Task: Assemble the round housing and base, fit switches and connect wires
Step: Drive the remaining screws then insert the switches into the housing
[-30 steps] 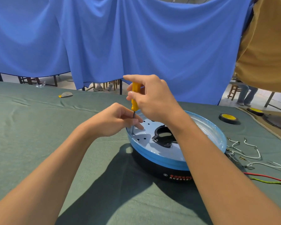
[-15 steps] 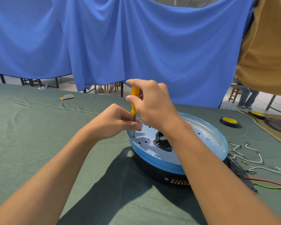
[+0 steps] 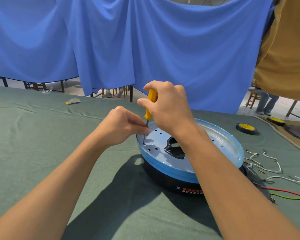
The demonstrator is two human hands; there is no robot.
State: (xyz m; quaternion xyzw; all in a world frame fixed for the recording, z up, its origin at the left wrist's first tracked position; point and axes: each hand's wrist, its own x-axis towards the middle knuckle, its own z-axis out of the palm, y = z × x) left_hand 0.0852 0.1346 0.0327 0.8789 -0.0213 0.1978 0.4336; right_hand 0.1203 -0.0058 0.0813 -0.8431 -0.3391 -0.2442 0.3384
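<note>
Right-hand grip (image 3: 168, 106) is clenched round the yellow plastic handle of a slim screwdriver (image 3: 150, 103), thumb and forefinger curled near its top, the tool standing close to upright. Left-hand grip (image 3: 121, 127) pinches the thin steel shaft between its fingertips, a little above the tip. From where I watch, that tip rests on a small screw head (image 3: 143, 143) at nine o'clock on the round metal housing under pale blue film (image 3: 220, 134), just inside its raised rim.

The housing sits on a round black base (image 3: 163, 177) with orange and white print on its side wall. Both stand on the table's green cloth (image 3: 42, 144). A black cut-out (image 3: 173, 149) shows mid-housing, partly hidden by my right forearm.

At three o'clock of the housing, loose white wires (image 3: 275, 170) lie on the cloth near the base; I cannot tell whether they touch it. Red and green wires (image 3: 284, 190) run off at four o'clock. A black-and-yellow tape roll (image 3: 246, 128) lies at two o'clock, well apart. From seven to eleven o'clock the cloth runs wide to the far table edge, below a hanging blue curtain (image 3: 163, 49).
</note>
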